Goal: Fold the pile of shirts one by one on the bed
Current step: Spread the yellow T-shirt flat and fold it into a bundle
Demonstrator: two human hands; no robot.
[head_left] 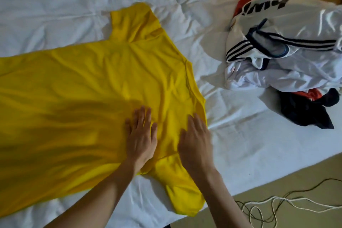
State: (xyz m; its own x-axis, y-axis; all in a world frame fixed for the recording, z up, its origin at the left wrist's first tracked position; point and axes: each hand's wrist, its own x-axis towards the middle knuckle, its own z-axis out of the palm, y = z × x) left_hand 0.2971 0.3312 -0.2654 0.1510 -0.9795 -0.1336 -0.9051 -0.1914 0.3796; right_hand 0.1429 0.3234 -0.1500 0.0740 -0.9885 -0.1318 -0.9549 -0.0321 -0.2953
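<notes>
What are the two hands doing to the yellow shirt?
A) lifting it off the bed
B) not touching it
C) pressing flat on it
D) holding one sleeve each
C: the left hand and right hand lie flat, fingers straight, on the yellow shirt spread on the bed.

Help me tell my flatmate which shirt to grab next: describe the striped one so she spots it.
On the white bed, look right of the spread yellow shirt to the crumpled pile. The striped shirt lies on top: white, alone bearing dark parallel stripes.
</notes>
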